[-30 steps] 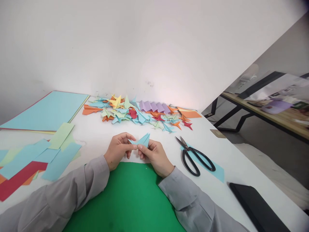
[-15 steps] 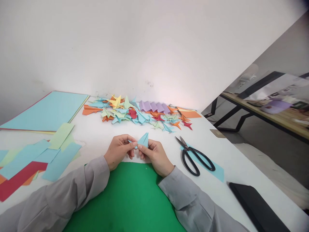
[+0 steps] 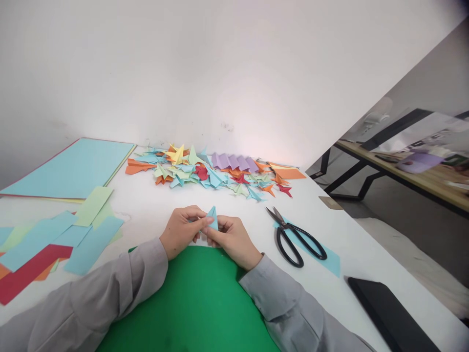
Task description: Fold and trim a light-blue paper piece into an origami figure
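A small folded piece of light blue paper (image 3: 213,218) is pinched between both hands, its pointed tip sticking up. My left hand (image 3: 182,230) is closed on its left side, thumb across the front. On the other side my right hand (image 3: 236,238) grips it between thumb and fingers. The lower part of the paper is hidden behind the fingers. Both hands are above the far edge of a green sheet (image 3: 194,298). Black-handled scissors (image 3: 289,235) lie to the right with their blades apart, partly over a light blue paper strip (image 3: 330,259).
Many-coloured folded paper shapes (image 3: 208,173) are heaped along the wall. At the left lie cut paper strips (image 3: 91,244) and a stack of large sheets (image 3: 73,168). A black flat object (image 3: 388,313) rests near the right table edge. Beyond stands another table (image 3: 403,181).
The hands have drawn closer together around the blue paper, and less of it shows. Its tip has shifted slightly left and lower.
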Tool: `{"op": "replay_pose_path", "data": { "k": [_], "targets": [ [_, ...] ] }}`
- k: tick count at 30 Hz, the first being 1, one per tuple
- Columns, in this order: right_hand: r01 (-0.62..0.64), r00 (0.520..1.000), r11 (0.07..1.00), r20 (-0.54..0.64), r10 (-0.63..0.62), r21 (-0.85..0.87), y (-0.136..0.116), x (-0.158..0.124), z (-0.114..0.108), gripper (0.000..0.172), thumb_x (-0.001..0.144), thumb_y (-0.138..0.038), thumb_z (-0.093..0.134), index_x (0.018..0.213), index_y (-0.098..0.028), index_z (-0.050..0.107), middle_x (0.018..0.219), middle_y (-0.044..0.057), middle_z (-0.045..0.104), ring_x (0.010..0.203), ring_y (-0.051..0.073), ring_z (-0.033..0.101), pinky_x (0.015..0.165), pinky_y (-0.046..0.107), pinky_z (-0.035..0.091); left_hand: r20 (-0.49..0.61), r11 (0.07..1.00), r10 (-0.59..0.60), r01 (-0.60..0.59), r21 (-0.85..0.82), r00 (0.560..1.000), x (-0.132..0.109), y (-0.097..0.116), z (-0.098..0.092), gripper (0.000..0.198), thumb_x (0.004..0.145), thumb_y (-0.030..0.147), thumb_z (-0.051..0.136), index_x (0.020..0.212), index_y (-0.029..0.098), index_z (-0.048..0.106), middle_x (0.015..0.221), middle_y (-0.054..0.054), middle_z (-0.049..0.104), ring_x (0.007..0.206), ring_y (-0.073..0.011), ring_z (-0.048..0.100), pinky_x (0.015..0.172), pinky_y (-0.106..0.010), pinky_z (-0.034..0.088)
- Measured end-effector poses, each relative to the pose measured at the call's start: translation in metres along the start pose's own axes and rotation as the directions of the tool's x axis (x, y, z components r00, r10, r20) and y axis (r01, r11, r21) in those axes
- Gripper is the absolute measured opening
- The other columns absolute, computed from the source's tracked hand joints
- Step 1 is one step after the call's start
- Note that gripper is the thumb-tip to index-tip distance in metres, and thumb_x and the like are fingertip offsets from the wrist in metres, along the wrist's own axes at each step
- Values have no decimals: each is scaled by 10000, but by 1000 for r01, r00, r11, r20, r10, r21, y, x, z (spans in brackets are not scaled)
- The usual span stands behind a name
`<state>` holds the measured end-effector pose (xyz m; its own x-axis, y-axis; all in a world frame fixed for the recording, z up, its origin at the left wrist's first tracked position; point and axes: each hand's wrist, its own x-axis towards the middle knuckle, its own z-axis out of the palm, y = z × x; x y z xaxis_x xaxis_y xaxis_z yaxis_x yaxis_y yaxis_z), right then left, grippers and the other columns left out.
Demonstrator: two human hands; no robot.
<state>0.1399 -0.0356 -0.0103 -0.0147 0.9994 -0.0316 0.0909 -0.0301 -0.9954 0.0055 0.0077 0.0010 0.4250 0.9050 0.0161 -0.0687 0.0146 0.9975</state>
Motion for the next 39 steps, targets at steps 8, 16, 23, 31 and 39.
{"op": "replay_pose_path", "data": {
  "k": [8, 16, 23, 31, 39],
  "targets": [
    [-50, 998, 992, 40, 46, 119, 1, -2, -5, 418, 756, -529, 598, 575, -153, 622, 496, -1, 573, 435, 82, 484, 464, 209, 369, 45, 989, -60, 65, -129, 997, 2, -3, -3, 276, 640, 378, 732, 551, 139, 627, 494, 26, 516, 378, -59, 429, 365, -199, 332],
    [-30, 998, 996, -52, 35, 83, 0, -1, -2, 420, 702, -543, 652, 527, -165, 597, 412, -26, 521, 354, 73, 424, 378, 199, 311, -9, 976, -121, 117, -186, 993, 4, -6, -2, 285, 612, 388, 746, 581, 124, 645, 501, 16, 533, 396, -68, 443, 381, -210, 353],
    [-10, 990, 980, -137, 38, 201, 1, 2, -3, 416, 696, -524, 670, 506, -162, 592, 434, -10, 552, 361, 77, 461, 380, 200, 348, -79, 986, -131, 122, -112, 988, 3, -5, -3, 337, 554, 284, 791, 805, 100, 661, 502, -1, 611, 428, -105, 531, 489, -245, 435],
    [-8, 995, 977, -91, 28, 211, 1, 2, -2, 338, 686, -460, 708, 571, -155, 618, 487, -6, 595, 394, 76, 498, 413, 194, 396, -99, 989, -120, 110, -100, 988, 3, -3, -1, 312, 555, 274, 781, 763, 105, 622, 480, 2, 609, 401, -106, 532, 461, -239, 441],
    [27, 986, 989, -165, -3, 142, -1, -1, 0, 299, 660, -446, 730, 640, -162, 639, 561, 10, 637, 517, 130, 584, 552, 264, 496, -135, 989, -116, 102, -108, 984, 2, -4, -2, 280, 545, 260, 784, 718, 129, 607, 450, 7, 605, 401, -117, 536, 468, -249, 451]
  ]
}}
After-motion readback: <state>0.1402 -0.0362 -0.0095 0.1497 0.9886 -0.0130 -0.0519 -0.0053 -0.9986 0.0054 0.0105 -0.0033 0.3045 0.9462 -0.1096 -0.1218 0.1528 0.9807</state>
